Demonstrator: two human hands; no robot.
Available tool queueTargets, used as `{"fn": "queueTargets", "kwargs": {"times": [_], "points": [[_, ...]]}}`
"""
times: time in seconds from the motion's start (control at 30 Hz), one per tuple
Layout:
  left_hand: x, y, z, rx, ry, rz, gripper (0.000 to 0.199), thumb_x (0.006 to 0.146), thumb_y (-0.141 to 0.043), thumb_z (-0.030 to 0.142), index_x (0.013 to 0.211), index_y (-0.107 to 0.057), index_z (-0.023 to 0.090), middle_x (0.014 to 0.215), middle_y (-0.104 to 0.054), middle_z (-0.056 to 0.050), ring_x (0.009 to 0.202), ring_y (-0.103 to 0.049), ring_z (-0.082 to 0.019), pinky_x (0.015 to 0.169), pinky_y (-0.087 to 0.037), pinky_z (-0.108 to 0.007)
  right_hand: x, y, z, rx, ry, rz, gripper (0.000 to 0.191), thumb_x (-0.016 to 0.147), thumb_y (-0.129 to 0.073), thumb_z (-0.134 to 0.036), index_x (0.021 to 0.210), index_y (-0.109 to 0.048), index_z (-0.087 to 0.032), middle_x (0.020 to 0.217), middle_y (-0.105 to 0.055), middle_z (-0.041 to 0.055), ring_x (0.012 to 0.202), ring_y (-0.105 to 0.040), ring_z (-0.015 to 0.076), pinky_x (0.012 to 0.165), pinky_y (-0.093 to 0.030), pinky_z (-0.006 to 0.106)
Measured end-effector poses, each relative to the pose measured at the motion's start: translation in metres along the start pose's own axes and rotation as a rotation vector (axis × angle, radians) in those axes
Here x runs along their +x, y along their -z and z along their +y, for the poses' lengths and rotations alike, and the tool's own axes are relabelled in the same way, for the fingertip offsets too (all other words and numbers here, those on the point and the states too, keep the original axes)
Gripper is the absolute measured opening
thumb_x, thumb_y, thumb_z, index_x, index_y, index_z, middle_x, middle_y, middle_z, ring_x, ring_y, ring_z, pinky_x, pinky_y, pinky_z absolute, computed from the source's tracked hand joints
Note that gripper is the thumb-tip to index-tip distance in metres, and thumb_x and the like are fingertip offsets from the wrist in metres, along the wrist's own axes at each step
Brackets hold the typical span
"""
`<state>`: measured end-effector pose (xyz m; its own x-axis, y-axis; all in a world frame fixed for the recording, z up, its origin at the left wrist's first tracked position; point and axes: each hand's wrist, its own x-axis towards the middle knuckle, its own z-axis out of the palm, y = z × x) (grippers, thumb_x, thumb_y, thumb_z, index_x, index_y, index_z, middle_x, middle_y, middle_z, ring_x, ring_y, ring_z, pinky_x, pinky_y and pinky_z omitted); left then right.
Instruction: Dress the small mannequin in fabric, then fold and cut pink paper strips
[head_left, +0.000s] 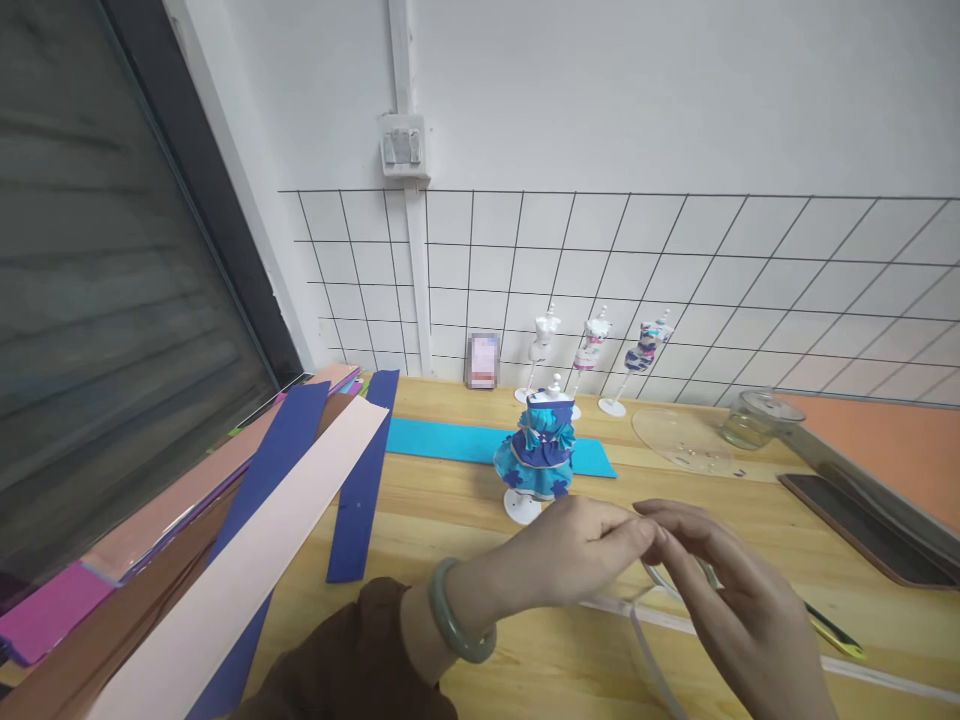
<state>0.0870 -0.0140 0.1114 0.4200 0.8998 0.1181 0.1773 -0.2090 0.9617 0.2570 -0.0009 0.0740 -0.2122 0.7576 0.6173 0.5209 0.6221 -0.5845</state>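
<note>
My left hand (589,548), with a green bangle (448,612) on its wrist, reaches in from the lower left with its fingers pressed together. Its fingertips meet those of my right hand (742,600), whose thumb and fingers close in a pinch. Whatever lies between them is too small or hidden to make out. Below the hands, a thin pale ribbon (651,655) curves down, and part of a loop shows behind my right hand. Just beyond stands a small white dress form (556,388) wearing a ruffled blue and turquoise dress (541,450).
Three small dress forms (592,345) and a phone (484,361) stand by the wall. A turquoise sheet (442,440) lies behind the dress. Foam sheets (255,540) are piled left. A glass jar (754,418), dark tray (862,525) and yellow-black tool (838,635) are at right.
</note>
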Motion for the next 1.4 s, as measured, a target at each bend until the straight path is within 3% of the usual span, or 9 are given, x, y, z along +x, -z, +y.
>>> {"fn": "queueTargets", "kwargs": {"times": [0.07,0.17,0.27,0.37,0.6,0.77,1.4], "points": [[-0.002,0.009,0.005,0.118,-0.069,0.073,0.032,0.087,-0.039,0.037,0.079,-0.062,0.016,0.054,-0.036,0.004,0.052,-0.033,-0.008,0.049,-0.026,-0.021,0.01,-0.005,-0.005,0.066,-0.052,-0.008,0.016,0.085,-0.05,-0.035,0.083,-0.06,-0.022,0.085,-0.064,0.0044,0.068,-0.061,0.0149,0.057,-0.05,0.025],[0.0,0.025,0.002,0.207,-0.11,0.301,0.029,0.086,-0.043,0.037,0.097,-0.063,0.019,0.05,-0.032,0.006,0.047,-0.028,-0.008,0.046,-0.024,-0.021,0.03,-0.016,-0.007,0.059,-0.074,0.012,0.017,0.086,-0.049,-0.035,0.081,-0.059,-0.022,0.073,-0.061,0.0018,0.06,-0.057,0.0135,0.055,-0.047,0.025],[0.008,0.043,-0.006,0.231,-0.13,0.527,0.035,0.086,-0.043,0.035,0.117,-0.053,0.021,0.049,-0.032,0.007,0.046,-0.03,-0.008,0.046,-0.026,-0.02,0.05,-0.03,-0.006,0.03,0.0,0.039,0.018,0.088,-0.048,-0.032,0.08,-0.06,-0.021,0.071,-0.059,0.0017,0.063,-0.057,0.0141,0.061,-0.046,0.027],[0.015,0.058,-0.014,0.317,-0.134,0.629,0.04,0.087,-0.042,0.031,0.126,-0.046,0.022,0.048,-0.031,0.008,0.045,-0.03,-0.008,0.045,-0.025,-0.02,0.066,-0.043,-0.004,0.051,0.093,0.048,0.016,0.088,-0.047,-0.028,0.087,-0.061,-0.021,0.079,-0.061,0.0031,0.066,-0.057,0.0141,0.061,-0.045,0.027],[0.019,0.065,-0.018,0.581,-0.114,0.583,0.044,0.089,-0.035,0.026,0.132,-0.043,0.023,0.052,-0.038,0.006,0.047,-0.032,-0.009,0.048,-0.029,-0.02,0.077,-0.061,-0.001,-0.021,0.247,0.103,0.02,0.088,-0.046,-0.02,0.101,-0.061,-0.022,0.094,-0.061,0.0068,0.082,-0.06,0.0169,0.068,-0.048,0.03],[0.02,0.063,-0.021,0.683,-0.097,0.581,0.044,0.089,-0.032,0.025,0.131,-0.045,0.022,0.054,-0.045,0.004,0.048,-0.035,-0.009,0.049,-0.031,-0.02,0.074,-0.063,0.003,-0.167,0.299,0.118,0.026,0.088,-0.046,-0.018,0.11,-0.059,-0.022,0.092,-0.06,0.0066,0.075,-0.059,0.0148,0.062,-0.047,0.027],[0.022,0.063,-0.021,0.689,-0.103,0.597,0.044,0.088,-0.034,0.022,0.13,-0.046,0.021,0.054,-0.044,0.004,0.049,-0.035,-0.009,0.049,-0.03,-0.02,0.07,-0.067,0.008,-0.468,0.372,0.128,0.036,0.088,-0.04,-0.017,0.121,-0.053,-0.021,0.095,-0.062,0.009,0.068,-0.056,0.0149,0.054,-0.037,0.025]]}}
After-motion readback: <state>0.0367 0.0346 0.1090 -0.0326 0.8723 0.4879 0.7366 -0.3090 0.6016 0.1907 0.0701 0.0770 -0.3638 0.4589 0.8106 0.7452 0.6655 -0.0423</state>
